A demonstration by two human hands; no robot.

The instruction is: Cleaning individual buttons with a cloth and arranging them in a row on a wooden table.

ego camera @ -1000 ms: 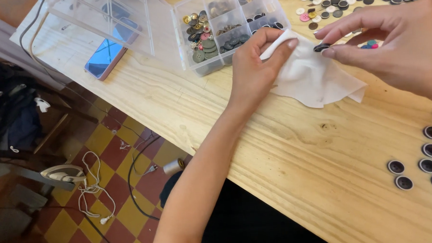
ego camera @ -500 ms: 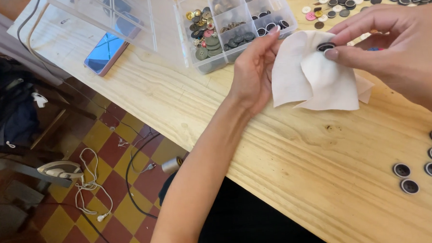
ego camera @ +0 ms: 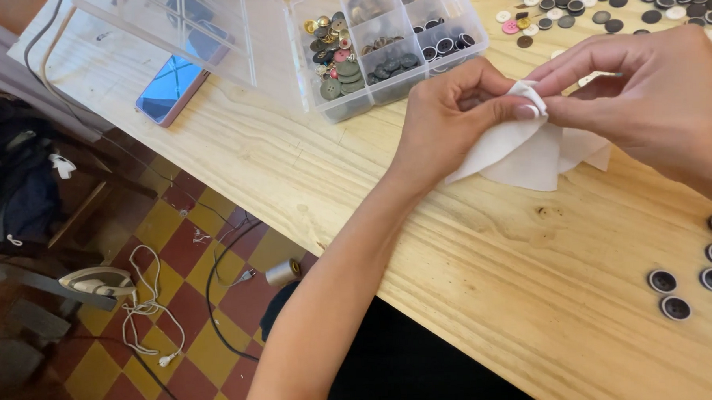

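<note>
1. Head view: the left hand (ego camera: 455, 114) pinches the top edge of a white cloth (ego camera: 528, 151), thumb and fingers closed on the fabric just above the wooden table (ego camera: 469, 283).
2. The right hand (ego camera: 652, 95) meets it from the other side, fingertips pressed shut on the same bunched edge; whether anything sits inside the fold cannot be told.
3. The cloth hangs from both hands, its lower part draping onto the table near the middle of the far side.
4. Just beyond the left hand stands a clear box (ego camera: 390, 45) with compartments of mixed buttons, its lid lying open to the left.
5. A phone (ego camera: 171, 88) lies under that lid.
6. Loose buttons (ego camera: 594, 6) are scattered at the far right; dark buttons (ego camera: 694, 279) sit in rows at the right edge.
7. Below the table, an iron (ego camera: 98, 281) rests on the chequered floor.
</note>
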